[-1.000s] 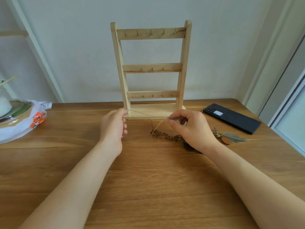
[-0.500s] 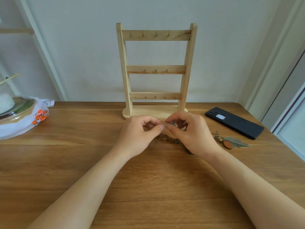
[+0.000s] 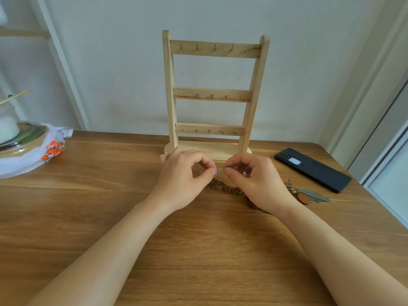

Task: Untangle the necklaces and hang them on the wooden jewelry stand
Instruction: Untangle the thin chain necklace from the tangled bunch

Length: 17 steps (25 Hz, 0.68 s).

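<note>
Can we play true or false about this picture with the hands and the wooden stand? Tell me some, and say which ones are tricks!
1. The left hand and the right hand both pinch a thin silvery necklace chain between them. True.
2. A necklace hangs on the tall wooden jewelry stand. False: all its little hooks are bare.
3. A black rectangular phone lies on the brown wooden table, right of the stand. True.
4. The left hand holds the metal feather-shaped charm. False: the charm lies on the table beside the right wrist, and no hand touches it.
5. A dark brown knobbly chain lies on the table below the fingers. True.
</note>
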{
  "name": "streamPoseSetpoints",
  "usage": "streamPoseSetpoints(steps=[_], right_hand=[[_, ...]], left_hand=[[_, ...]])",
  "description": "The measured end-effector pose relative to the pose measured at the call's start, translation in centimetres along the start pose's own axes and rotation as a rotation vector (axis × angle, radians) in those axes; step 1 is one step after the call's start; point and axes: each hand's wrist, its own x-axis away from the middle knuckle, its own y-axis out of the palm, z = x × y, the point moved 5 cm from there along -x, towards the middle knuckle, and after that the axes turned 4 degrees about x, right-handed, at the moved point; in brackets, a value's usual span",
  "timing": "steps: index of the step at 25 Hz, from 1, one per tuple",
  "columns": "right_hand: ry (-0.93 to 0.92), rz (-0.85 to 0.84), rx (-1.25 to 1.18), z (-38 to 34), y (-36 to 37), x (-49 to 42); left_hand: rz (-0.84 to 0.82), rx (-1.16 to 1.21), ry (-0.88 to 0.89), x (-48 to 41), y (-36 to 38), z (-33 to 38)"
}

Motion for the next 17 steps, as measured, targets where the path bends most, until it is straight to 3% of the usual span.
streamPoseSetpoints(steps=[13, 17], right_hand=[[-0.188, 0.039, 0.064, -1.9, 0.4, 0.5], [-0.189, 0.002, 0.049, -1.9, 0.8, 0.6]], left_hand=[[-0.170, 0.444, -0.303, -0.2, 0.5, -0.8], [-0.117, 0.522, -0.424, 0.0, 0.6, -1.4]])
